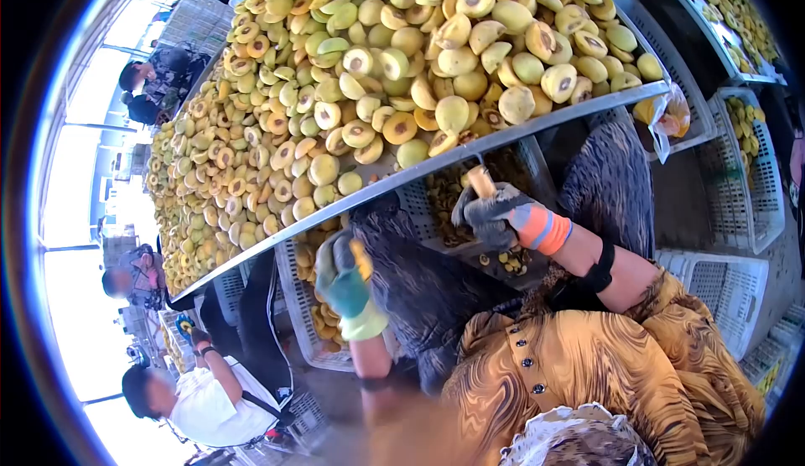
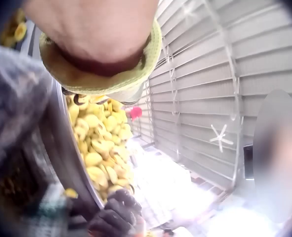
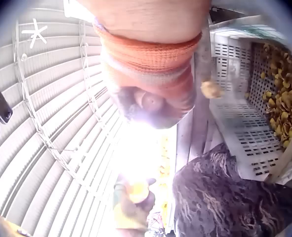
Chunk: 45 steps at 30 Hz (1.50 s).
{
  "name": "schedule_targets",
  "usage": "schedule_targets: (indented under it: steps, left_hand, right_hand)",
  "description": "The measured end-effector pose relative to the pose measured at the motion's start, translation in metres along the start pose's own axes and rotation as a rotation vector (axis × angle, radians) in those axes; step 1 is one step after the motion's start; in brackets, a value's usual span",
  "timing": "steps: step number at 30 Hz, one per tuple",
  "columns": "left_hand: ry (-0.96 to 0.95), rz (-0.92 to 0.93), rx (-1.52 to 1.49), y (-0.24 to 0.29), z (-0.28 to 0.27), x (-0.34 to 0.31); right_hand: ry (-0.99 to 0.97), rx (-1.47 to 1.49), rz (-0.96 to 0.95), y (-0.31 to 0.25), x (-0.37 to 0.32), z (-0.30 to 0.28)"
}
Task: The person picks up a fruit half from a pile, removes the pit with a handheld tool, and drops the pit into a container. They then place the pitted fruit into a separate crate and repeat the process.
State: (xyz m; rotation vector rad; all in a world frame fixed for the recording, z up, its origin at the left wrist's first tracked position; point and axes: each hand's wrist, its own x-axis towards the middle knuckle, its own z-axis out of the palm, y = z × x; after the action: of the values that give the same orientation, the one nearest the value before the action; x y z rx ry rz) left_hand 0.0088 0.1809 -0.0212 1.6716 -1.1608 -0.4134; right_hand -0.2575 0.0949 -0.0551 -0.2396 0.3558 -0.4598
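Observation:
In the head view my gloved left hand [image 1: 342,280], blurred, holds a yellow peach half [image 1: 361,260] just below the table edge. The right wrist view shows that peach half [image 3: 138,191] against the fingers. My right hand [image 1: 496,214], in a dark glove with an orange cuff, grips a tool by its wooden handle [image 1: 481,182]; a thin metal end projects beyond it. The round butt of the handle [image 3: 152,102] shows inside the fist in the right wrist view. Beside that hand a small light-brown piece [image 3: 211,90] appears above a crate.
Halved peaches are heaped on a metal-edged table [image 1: 402,169] in front of me. Below stand a crate [image 3: 234,106] of brownish pieces and a white crate [image 1: 303,332] of yellow ones. At right is another white crate [image 1: 721,286]. A person in white [image 1: 218,403] works at left.

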Motion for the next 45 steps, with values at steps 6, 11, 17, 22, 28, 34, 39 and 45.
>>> schedule_targets:
  steps: [6,11,17,22,28,34,39,45]
  left_hand:
    - [-0.118,-0.125,1.278,-0.027,-0.074,-0.021]
    - [0.018,0.437,0.889,-0.027,-0.024,0.048]
    - [-0.162,0.271,1.129,-0.016,0.1,0.16]
    - [-0.107,0.263,0.934,-0.024,0.117,0.154]
    - [-0.069,0.211,0.501,-0.03,0.114,0.128]
    - [-0.227,-0.371,-0.558,0.0,0.089,0.079]
    - [-0.389,-0.575,-0.761,0.033,0.079,0.032]
    - [-0.758,-0.333,-0.467,0.033,0.073,0.026]
  right_hand:
    - [0.304,-0.249,0.022,0.025,0.025,-0.023]
    - [0.365,-0.559,-0.109,0.04,0.036,-0.026]
    - [0.519,-0.852,-0.123,0.025,0.027,-0.014]
    - [0.508,-0.889,-0.099,0.026,0.026,-0.016]
    - [0.446,-0.966,-0.156,0.021,0.021,-0.002]
    - [0.338,-0.988,-0.323,0.028,0.029,-0.014]
    - [0.45,-0.898,-0.372,0.027,0.035,-0.011]
    - [0.37,-0.803,-0.292,0.004,0.02,0.0]
